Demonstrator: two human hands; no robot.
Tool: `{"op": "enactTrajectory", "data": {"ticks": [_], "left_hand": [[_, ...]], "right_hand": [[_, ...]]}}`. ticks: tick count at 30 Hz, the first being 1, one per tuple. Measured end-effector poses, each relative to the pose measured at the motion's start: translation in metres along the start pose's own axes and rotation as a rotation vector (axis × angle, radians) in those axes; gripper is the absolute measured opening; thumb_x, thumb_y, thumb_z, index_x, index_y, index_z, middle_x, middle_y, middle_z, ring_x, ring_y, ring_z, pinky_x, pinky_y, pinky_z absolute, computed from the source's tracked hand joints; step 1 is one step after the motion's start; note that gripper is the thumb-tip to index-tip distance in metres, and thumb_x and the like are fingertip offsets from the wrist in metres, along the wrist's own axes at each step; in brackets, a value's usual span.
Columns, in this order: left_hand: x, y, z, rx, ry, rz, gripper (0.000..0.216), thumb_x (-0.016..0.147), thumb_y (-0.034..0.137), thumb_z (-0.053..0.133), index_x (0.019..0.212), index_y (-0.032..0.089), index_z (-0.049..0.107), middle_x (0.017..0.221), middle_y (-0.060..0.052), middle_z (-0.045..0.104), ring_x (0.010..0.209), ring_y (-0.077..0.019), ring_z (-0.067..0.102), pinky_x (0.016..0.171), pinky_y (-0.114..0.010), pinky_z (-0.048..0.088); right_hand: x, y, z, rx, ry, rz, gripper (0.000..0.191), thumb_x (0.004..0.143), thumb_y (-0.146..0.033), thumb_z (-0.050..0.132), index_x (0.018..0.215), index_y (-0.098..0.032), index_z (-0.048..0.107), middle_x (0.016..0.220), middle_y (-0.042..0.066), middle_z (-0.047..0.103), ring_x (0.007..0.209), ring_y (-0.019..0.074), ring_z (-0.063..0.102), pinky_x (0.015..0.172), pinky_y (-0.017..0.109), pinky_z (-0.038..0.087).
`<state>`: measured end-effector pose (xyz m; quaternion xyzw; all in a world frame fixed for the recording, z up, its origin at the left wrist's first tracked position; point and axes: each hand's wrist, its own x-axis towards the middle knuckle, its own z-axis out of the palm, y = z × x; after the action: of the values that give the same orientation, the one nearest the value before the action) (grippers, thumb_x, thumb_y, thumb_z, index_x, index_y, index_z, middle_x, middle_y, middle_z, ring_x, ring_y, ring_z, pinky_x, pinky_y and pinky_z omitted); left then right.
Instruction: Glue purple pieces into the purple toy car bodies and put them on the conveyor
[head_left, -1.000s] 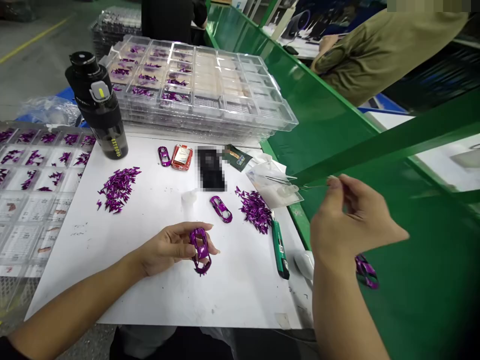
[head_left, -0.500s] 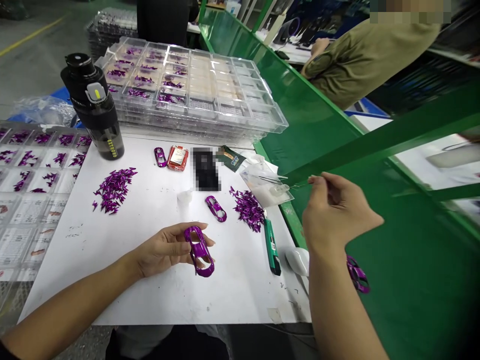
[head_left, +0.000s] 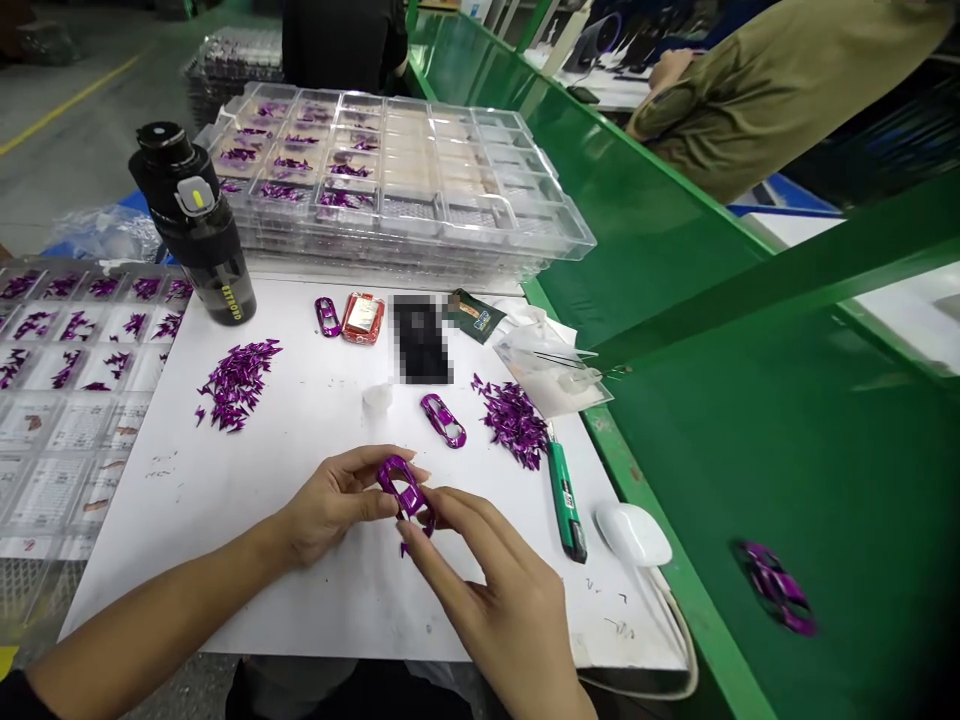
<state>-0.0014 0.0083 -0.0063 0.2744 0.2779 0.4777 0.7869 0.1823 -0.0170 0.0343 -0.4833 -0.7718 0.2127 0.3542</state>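
My left hand (head_left: 330, 505) holds a glossy purple model car shell (head_left: 401, 487) over the white work sheet (head_left: 300, 610), fingers around its body. My right hand (head_left: 480, 585) has come in from the front, its thumb and fingertips pinching at the shell's rear. A small purple sliver (head_left: 406, 549) shows under the shell, and I cannot tell if it is attached. Nearest the hands lie a second purple car shell (head_left: 442, 420) and a heap of purple slivers (head_left: 512, 423).
On the sheet are another slivers heap (head_left: 238, 385), a small shell (head_left: 328, 316), a green utility knife (head_left: 566, 513) and a white mouse (head_left: 632, 533). Stacked clear trays (head_left: 397, 170) stand behind. A co-worker's olive sleeve (head_left: 780, 100) shows beyond the green panel (head_left: 750, 470).
My right hand has moved from the green panel beside the plastic bag to the car shell. My left hand has turned the shell, and the view has shifted slightly.
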Motion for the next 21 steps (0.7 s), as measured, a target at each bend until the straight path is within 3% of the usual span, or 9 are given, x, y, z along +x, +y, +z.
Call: {"op": "enactTrajectory", "data": {"ticks": [2,6,15,21], "left_hand": [[-0.001,0.001,0.002,0.012,0.032,0.000,0.038,0.074,0.026,0.088,0.111,0.025,0.076,0.114,-0.006,0.074,0.102,-0.0207,0.067,0.097,-0.037,0.050],[0.000,0.005,0.004,0.018,0.047,-0.016,0.036,0.074,0.027,0.088,0.108,0.022,0.076,0.108,-0.007,0.073,0.099,-0.0216,0.066,0.094,-0.038,0.052],[0.002,0.008,0.009,0.089,0.199,-0.063,0.036,0.067,0.030,0.092,0.099,0.018,0.080,0.093,-0.008,0.076,0.088,-0.0196,0.068,0.088,-0.035,0.053],[0.003,0.004,0.007,0.134,0.143,-0.037,0.041,0.072,0.034,0.089,0.108,0.020,0.075,0.110,-0.009,0.074,0.099,-0.0215,0.067,0.093,-0.036,0.051]], "right_hand": [[-0.001,0.001,0.008,0.033,0.014,0.032,0.029,0.089,-0.032,0.071,0.116,-0.022,0.066,0.106,0.007,0.071,0.083,0.0149,0.070,0.048,0.017,0.056],[-0.002,0.005,0.018,0.097,0.047,0.126,0.019,0.090,-0.033,0.069,0.105,-0.023,0.067,0.089,0.002,0.071,0.072,0.0138,0.069,0.060,0.021,0.059],[-0.001,0.003,0.024,0.273,0.017,0.284,0.018,0.089,-0.038,0.069,0.093,-0.021,0.069,0.069,0.000,0.062,0.061,0.0119,0.058,0.059,0.022,0.054],[-0.003,0.010,0.029,0.303,0.056,0.326,0.021,0.089,-0.039,0.068,0.098,-0.020,0.070,0.072,0.000,0.063,0.062,0.0116,0.058,0.060,0.022,0.053]]}}
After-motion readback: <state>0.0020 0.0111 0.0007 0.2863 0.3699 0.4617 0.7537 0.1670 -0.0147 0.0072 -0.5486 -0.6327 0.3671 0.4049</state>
